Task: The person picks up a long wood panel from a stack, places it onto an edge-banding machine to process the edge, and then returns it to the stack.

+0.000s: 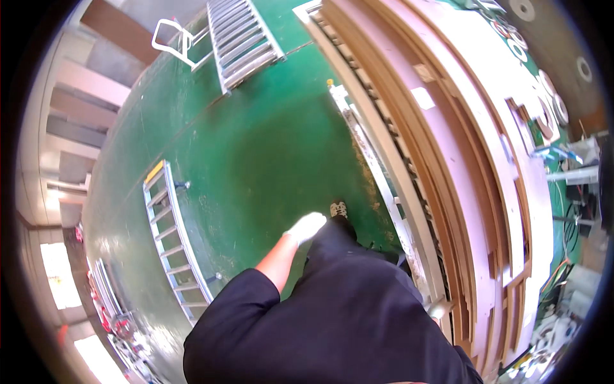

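Observation:
My left hand (307, 227), in a white glove, hangs over the green floor in front of my dark trousers. It touches nothing that I can see, and glare blurs its fingers. On the other side, my right hand (438, 310) shows only as a small pale patch past my dark sleeve, right beside the near edge of a tall stack of pink and brown boards (441, 141). Its fingers are hidden, so I cannot tell whether it grips the stack. One patterned shoe (338, 209) shows below me, close to a worn white rail (377, 169) along the stack's base.
A silver roller conveyor (240, 41) stands ahead, with a white tubular handle (169, 32) at its left. To my left is a ladder-like metal frame (167, 227) on casters. White rings (522, 9) hang on the far right wall. Clutter and cables lie behind the stack.

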Demonstrator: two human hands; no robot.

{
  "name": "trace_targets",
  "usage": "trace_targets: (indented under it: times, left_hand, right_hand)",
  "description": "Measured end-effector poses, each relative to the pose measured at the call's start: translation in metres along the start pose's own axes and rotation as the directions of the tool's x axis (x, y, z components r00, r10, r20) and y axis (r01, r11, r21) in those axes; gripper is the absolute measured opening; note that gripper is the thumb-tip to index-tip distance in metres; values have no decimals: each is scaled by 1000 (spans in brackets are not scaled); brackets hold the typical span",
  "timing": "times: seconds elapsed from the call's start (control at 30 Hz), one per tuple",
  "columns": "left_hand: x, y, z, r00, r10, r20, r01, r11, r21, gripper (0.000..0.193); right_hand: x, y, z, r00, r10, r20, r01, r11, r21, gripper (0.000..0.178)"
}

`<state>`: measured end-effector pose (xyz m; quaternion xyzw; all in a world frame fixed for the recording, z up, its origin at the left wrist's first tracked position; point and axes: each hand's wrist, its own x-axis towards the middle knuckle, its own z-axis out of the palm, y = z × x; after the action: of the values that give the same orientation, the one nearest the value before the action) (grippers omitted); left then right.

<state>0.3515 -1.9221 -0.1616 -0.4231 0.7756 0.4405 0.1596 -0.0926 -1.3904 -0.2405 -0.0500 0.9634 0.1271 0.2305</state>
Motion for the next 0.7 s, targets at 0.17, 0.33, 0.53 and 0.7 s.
trace_targets:
  times: [0.17,0.33,0.53,0.7]
  left_hand:
    - [30,-164,-112,812,-575,-99,239,482,-843,39]
    - [94,-164,-269,773,-601,-201,-152,133,-979,37]
    - [193,-216,-366,864,-503,-9,41,89,-995,25]
    - [213,-258,-439,909,-402,114,378,675,-634,27]
  right_hand:
    - [-44,-230,-98,994,-98,-42,103,774,625,83]
    - [-8,-359,-106,970,76,-230,107,717,689,81]
    - [15,-432,-97,625,780,29,-369,263,892,60]
    - [10,-491,-74,846,481,231,-26,-395,918,46]
